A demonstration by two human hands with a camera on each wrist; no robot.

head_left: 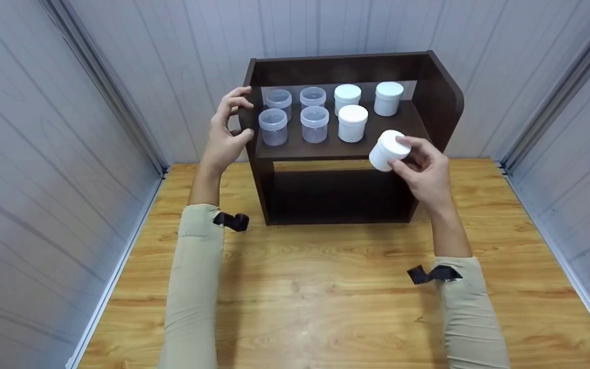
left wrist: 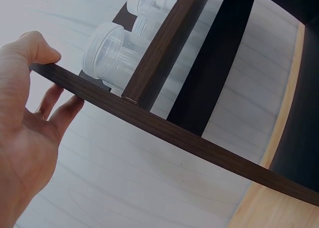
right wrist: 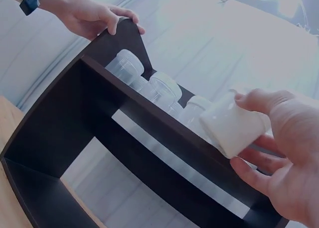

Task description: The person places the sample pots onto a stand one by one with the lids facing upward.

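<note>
A dark brown wooden shelf unit (head_left: pixel 436 97) stands at the back of the wooden table. On its top shelf stand several clear lidded jars (head_left: pixel 273 126) on the left and three white jars (head_left: pixel 352 123) on the right. My left hand (head_left: pixel 226 136) grips the shelf's left side panel (left wrist: pixel 149 119), thumb on the front edge (right wrist: pixel 107 20). My right hand (head_left: pixel 423 169) holds a white jar (head_left: pixel 388 149) tilted, just in front of the shelf's right front edge (right wrist: pixel 232 128).
The wooden table (head_left: pixel 325 297) spreads out in front of the shelf. Grey panelled walls (head_left: pixel 44 154) close in on the left, right and behind. The shelf's lower compartment (head_left: pixel 336 197) is dark, with nothing seen in it.
</note>
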